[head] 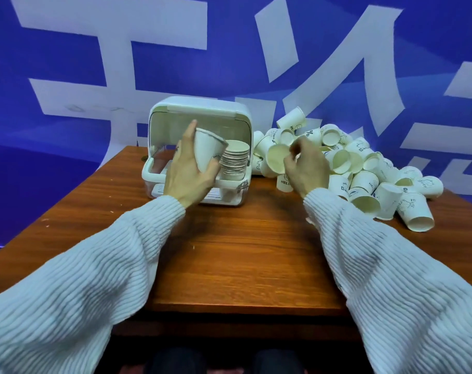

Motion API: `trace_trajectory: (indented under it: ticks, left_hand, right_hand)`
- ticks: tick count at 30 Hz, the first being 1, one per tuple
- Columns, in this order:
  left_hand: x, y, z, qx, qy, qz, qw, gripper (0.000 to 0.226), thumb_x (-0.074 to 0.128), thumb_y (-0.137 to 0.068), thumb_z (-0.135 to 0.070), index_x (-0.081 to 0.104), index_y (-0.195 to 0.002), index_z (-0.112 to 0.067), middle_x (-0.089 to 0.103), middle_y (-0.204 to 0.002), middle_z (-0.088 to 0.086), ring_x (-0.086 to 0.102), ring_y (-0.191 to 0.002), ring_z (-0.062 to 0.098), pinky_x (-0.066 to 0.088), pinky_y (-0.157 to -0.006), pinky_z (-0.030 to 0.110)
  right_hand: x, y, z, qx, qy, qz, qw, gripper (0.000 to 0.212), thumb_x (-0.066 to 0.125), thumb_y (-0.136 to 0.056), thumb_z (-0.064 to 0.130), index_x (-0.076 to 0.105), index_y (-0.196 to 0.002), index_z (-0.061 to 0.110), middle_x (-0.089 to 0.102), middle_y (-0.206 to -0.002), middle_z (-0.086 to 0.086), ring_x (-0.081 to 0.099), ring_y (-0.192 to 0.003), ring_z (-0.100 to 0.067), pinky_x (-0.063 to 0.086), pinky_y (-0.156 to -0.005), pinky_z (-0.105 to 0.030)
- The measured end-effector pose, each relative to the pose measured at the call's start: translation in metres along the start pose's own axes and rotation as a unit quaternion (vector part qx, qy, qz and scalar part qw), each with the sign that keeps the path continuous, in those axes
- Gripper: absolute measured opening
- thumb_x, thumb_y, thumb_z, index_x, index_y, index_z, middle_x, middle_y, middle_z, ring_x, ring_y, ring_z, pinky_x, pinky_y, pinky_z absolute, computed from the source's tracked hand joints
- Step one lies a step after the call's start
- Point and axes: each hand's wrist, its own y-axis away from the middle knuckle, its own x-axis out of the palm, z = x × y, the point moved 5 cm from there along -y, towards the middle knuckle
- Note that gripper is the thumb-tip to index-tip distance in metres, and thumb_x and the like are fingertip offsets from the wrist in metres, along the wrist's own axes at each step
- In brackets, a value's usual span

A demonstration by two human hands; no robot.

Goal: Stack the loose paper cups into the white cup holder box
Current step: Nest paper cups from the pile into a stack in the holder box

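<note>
White cup holder box (159, 114) sits on the brown wooden table (245, 260) toward the back, its front open and facing the camera, lid lifted. Stack of nested cups (236, 161) stands upright inside, on the box's right side. Left hand (187, 172) is in front of the box opening, grip closed around a single paper cup (206, 151): thumb on one side, fingers on the other, cup upside down with its base at the top, tilted, just beside the stack. Right hand (306, 167) is at the near-left edge of the loose cup pile (364, 171), fingers curled on the rim of a cup lying on its side (276, 158), mouth toward the camera; can't tell if that grip is fully closed, slight motion blur. Pile lies just right of the box, cups mostly tipped over, some printed with blue text. Both forearms are in white ribbed sleeves (94, 279). Blue and white banner (94, 63) fills the background.
</note>
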Motion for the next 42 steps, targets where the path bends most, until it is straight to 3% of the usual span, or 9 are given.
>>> trace_trajectory:
  ticks: [3, 7, 14, 19, 23, 29, 34, 38, 42]
  left_hand:
    - [-0.006, -0.012, -0.005, -0.028, 0.042, -0.052, 0.997, 0.08, 0.067, -0.09, -0.037, 0.019, -0.153, -0.029, 0.054, -0.141, 0.009, 0.059, -0.116, 0.029, 0.051, -0.097, 0.045]
    - [-0.007, -0.023, -0.011, -0.046, 0.078, -0.081, 0.993, 0.076, 0.073, -0.088, -0.034, 0.026, -0.145, -0.021, 0.055, -0.137, 0.007, 0.063, -0.111, 0.027, 0.047, -0.089, 0.034]
    - [-0.017, -0.017, -0.016, -0.016, 0.081, -0.077, 0.994, 0.073, 0.075, -0.089, -0.028, 0.027, -0.143, -0.018, 0.047, -0.125, -0.005, 0.058, -0.105, 0.019, 0.051, -0.095, 0.039]
    - [-0.023, -0.021, -0.014, -0.012, 0.064, -0.07, 0.995, 0.088, 0.081, -0.085, -0.026, 0.024, -0.151, -0.016, 0.04, -0.134, -0.007, 0.045, -0.116, 0.01, 0.041, -0.099, 0.026]
    - [-0.021, -0.036, -0.01, -0.02, 0.054, -0.057, 0.997, 0.098, 0.085, -0.081, -0.033, 0.024, -0.157, -0.017, 0.04, -0.152, 0.001, 0.041, -0.137, 0.017, 0.036, -0.114, 0.032]
    - [-0.001, -0.071, -0.025, -0.004, 0.06, -0.041, 0.997, 0.09, 0.082, -0.085, -0.041, 0.034, -0.155, -0.014, 0.046, -0.154, 0.005, 0.043, -0.14, 0.021, 0.035, -0.111, 0.03]
    - [0.029, -0.078, -0.029, 0.018, -0.054, 0.033, 0.998, 0.085, 0.078, -0.088, -0.038, 0.032, -0.156, -0.017, 0.046, -0.154, 0.009, 0.046, -0.139, 0.03, 0.038, -0.113, 0.043]
    - [0.047, -0.071, -0.016, -0.009, -0.132, 0.123, 0.984, 0.076, 0.055, -0.092, -0.06, 0.038, -0.154, -0.021, 0.044, -0.15, 0.012, 0.048, -0.135, 0.033, 0.042, -0.108, 0.048]
    - [0.061, -0.061, -0.001, -0.024, -0.206, 0.19, 0.96, 0.097, 0.031, -0.086, -0.085, 0.031, -0.159, -0.021, 0.037, -0.162, 0.011, 0.04, -0.144, 0.035, 0.038, -0.113, 0.056]
  right_hand:
    - [-0.03, -0.013, 0.02, 0.045, -0.155, -0.086, 0.983, 0.015, 0.062, -0.088, 0.02, 0.061, -0.103, 0.016, 0.067, -0.093, 0.006, 0.063, -0.086, -0.021, 0.05, -0.079, -0.036]
    - [-0.023, -0.039, 0.051, 0.067, -0.238, -0.053, 0.967, 0.013, 0.065, -0.087, 0.026, 0.068, -0.099, 0.023, 0.071, -0.093, 0.011, 0.069, -0.083, -0.016, 0.059, -0.08, -0.041]
    - [0.018, -0.055, 0.093, 0.019, -0.061, 0.103, 0.993, 0.022, 0.059, -0.087, 0.021, 0.074, -0.104, 0.025, 0.076, -0.106, -0.002, 0.068, -0.101, -0.029, 0.056, -0.09, -0.041]
    - [0.044, -0.046, 0.103, -0.006, 0.041, 0.211, 0.977, 0.024, 0.059, -0.084, 0.009, 0.074, -0.1, 0.02, 0.074, -0.109, -0.011, 0.066, -0.106, -0.034, 0.055, -0.089, -0.039]
    - [0.058, -0.035, 0.087, 0.053, -0.024, 0.215, 0.975, 0.019, 0.06, -0.086, 0.011, 0.072, -0.098, 0.02, 0.073, -0.111, -0.009, 0.065, -0.107, -0.03, 0.049, -0.086, -0.034]
    - [0.06, -0.033, 0.075, 0.086, -0.126, 0.222, 0.963, 0.013, 0.059, -0.094, 0.022, 0.071, -0.093, 0.027, 0.073, -0.096, 0.003, 0.065, -0.08, -0.013, 0.048, -0.075, -0.028]
    - [0.067, -0.027, 0.068, 0.141, -0.231, 0.228, 0.935, 0.022, 0.052, -0.097, 0.015, 0.071, -0.098, 0.025, 0.072, -0.097, -0.001, 0.068, -0.085, -0.019, 0.048, -0.066, -0.025]
    - [0.065, -0.02, 0.066, 0.187, -0.328, 0.234, 0.896, 0.028, 0.044, -0.096, -0.001, 0.069, -0.1, 0.012, 0.066, -0.079, -0.002, 0.061, -0.065, -0.013, 0.044, -0.045, -0.015]
    - [0.071, -0.01, 0.055, 0.22, -0.345, 0.253, 0.877, 0.033, 0.041, -0.095, 0.001, 0.066, -0.114, 0.011, 0.071, -0.09, -0.008, 0.067, -0.067, -0.018, 0.055, -0.06, -0.029]
